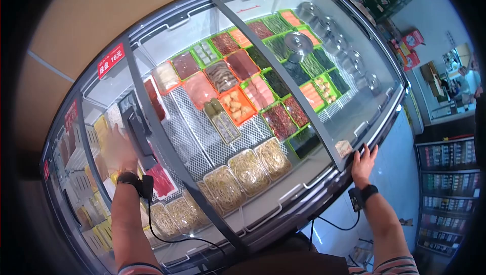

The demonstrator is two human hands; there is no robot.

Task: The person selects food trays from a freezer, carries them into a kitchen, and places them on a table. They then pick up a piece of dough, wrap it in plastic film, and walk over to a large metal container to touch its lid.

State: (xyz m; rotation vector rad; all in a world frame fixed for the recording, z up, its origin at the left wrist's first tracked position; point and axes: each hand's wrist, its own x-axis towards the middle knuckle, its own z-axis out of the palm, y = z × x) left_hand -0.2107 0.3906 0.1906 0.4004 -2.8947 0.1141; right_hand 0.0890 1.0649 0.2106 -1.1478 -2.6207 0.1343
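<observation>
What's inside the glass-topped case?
Noodle packs line the near side; beyond them, yellow chunks sit in an orange tray, with pink meat nearby. The frame bar and blurred left hand hide whatever's directly behind them.

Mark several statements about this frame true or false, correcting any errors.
1. The bare right hand rests on the dark-framed, glass-topped display case. True.
2. The bare left hand is at the case's right end. False: the blurred left hand is toward its left end.
3. Pale, thin noodle-like strands line the case's far side. False: the strands line the near side.
4. A square orange tray holds golden chunks. True.
</observation>
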